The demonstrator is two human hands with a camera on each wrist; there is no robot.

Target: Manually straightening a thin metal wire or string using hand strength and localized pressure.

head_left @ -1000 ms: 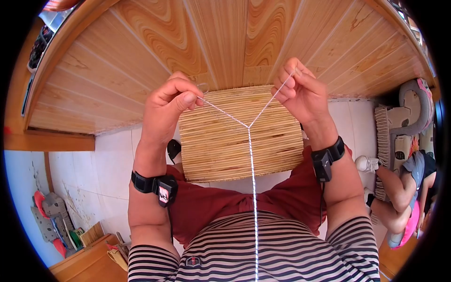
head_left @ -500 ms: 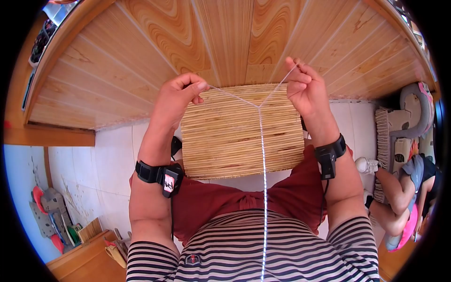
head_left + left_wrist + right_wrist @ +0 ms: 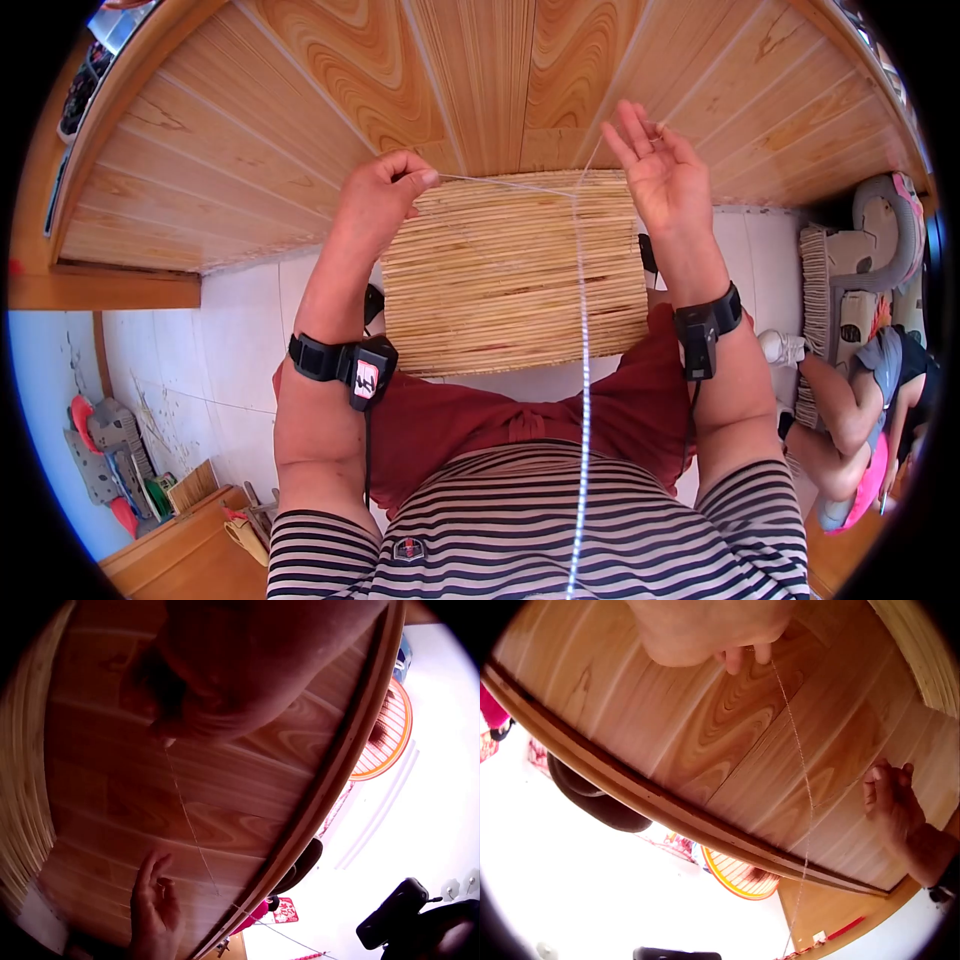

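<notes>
A thin white braided cord [image 3: 584,330] rises from the bottom of the head view along the body and forks into two strands above a slatted stick surface. My left hand [image 3: 385,195] pinches the left strand between thumb and forefinger. At the upper right, my right hand [image 3: 670,185] has its palm toward the head camera and several fingers fanned out. The right strand passes across those fingers toward the thumb and forefinger, which meet at their tips. In the right wrist view, the strand [image 3: 795,731] leads taut from the right fingers [image 3: 763,652] to the fork.
The slatted surface [image 3: 510,290] stands between the person's knees, against wood panelling [image 3: 490,90]. Another person's bare leg [image 3: 840,400] and a grey cushioned seat [image 3: 880,250] are at the right. An orange-rimmed fan [image 3: 739,874] shows beyond the panel edge.
The cord's fork has moved up and to the right, and its left strand now lies flatter. My right hand has fanned out its fingers; my left hand shifted slightly rightward and up.
</notes>
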